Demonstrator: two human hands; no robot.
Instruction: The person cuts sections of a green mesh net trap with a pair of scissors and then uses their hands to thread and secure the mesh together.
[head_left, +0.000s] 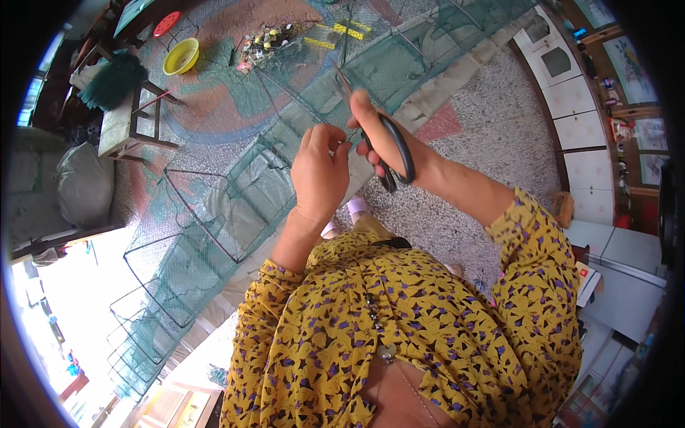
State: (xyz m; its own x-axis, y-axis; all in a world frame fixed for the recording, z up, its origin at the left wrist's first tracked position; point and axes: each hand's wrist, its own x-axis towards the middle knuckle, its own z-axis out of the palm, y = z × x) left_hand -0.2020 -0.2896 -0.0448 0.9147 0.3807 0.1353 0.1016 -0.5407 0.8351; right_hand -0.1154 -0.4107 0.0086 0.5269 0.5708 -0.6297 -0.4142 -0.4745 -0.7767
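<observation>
My right hand [385,139] grips black-handled scissors [407,158], their blades pointing away from me toward the far side. The fingers of my left hand [320,175] are curled, with thumb and fingertips together close beside the right hand. Whatever they pinch is too small or hidden to name. Beneath and beyond both hands runs a long green mesh net [246,178] on dark rectangular frames, like a folding fish trap. It stretches across the floor from lower left to upper right.
A wooden stool [118,132] at the left bears a dark green bundle of netting [114,82]. Farther off are a yellow basin [181,57], a red round lid [167,24] and a pile of small mixed pieces [267,44]. White cabinets [578,114] line the right side.
</observation>
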